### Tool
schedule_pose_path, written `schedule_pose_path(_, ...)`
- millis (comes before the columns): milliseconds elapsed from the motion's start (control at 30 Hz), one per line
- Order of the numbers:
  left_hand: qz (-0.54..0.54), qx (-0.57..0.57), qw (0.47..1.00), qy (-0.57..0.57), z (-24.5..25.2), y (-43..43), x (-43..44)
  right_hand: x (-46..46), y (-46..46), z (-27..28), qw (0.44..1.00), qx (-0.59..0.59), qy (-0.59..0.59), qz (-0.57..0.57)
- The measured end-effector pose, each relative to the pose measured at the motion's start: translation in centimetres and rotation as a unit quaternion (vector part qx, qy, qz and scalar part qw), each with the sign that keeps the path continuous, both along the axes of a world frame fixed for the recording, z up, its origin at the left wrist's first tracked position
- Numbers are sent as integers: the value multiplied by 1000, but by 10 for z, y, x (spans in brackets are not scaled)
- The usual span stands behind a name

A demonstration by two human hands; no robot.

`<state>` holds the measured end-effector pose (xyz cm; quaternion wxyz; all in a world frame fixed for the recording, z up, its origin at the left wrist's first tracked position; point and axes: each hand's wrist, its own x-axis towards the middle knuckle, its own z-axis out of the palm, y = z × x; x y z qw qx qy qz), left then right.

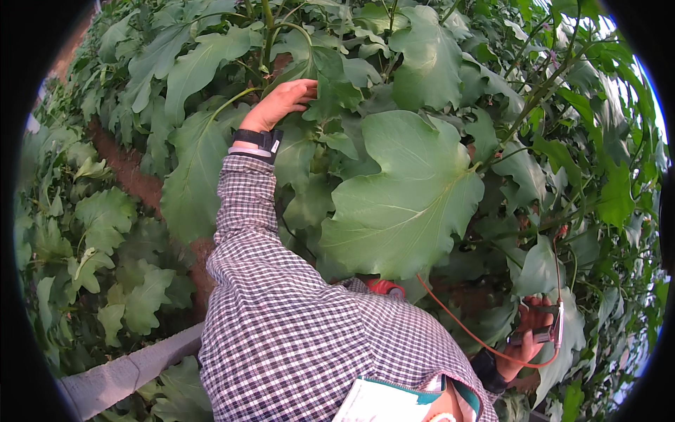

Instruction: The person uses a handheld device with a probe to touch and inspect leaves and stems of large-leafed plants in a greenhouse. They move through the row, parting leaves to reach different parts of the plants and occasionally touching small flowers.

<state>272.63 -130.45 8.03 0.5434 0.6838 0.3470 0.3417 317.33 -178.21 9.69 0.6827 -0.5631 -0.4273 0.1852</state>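
My left hand (285, 103) reaches among the leaves of an eggplant plant, beside a green stem (268, 42). Its fingertips meet the edge of a lobed leaf (332, 92) and are partly hidden there, so whether they grip anything is unclear. At the lower right, my right hand (529, 323) is closed around the dark handle (539, 336) of a slim wand, probably a sprayer. A silver tube (560, 323) rises from this handle, with a thin reddish rod (557, 264) above it. From its lower end an orange hose (474, 337) curves back towards my body.
One broad eggplant leaf (406, 195) spreads between my arms. Thick branches (532, 100) with dense foliage lean in from the right. Brown soil (129, 169) shows at the left between plants. A grey concrete curb (132, 364) runs along the lower left.
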Motion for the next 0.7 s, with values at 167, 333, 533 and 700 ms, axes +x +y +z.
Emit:
schedule_pose_path(167,97,184,976,-68,5,-45,9,-2,5,-2,1000,27,-4,-7)
schedule_pose_path(333,319,277,868,-261,-12,-139,73,-1,7,-3,999,39,-13,6)
schedule_pose_path(533,3,280,945,-171,-56,-211,160,-4,18,8,995,91,-28,-3)
schedule_pose_path(700,-36,151,979,-134,-81,-219,174,23,4,59,982,139,-43,-123)
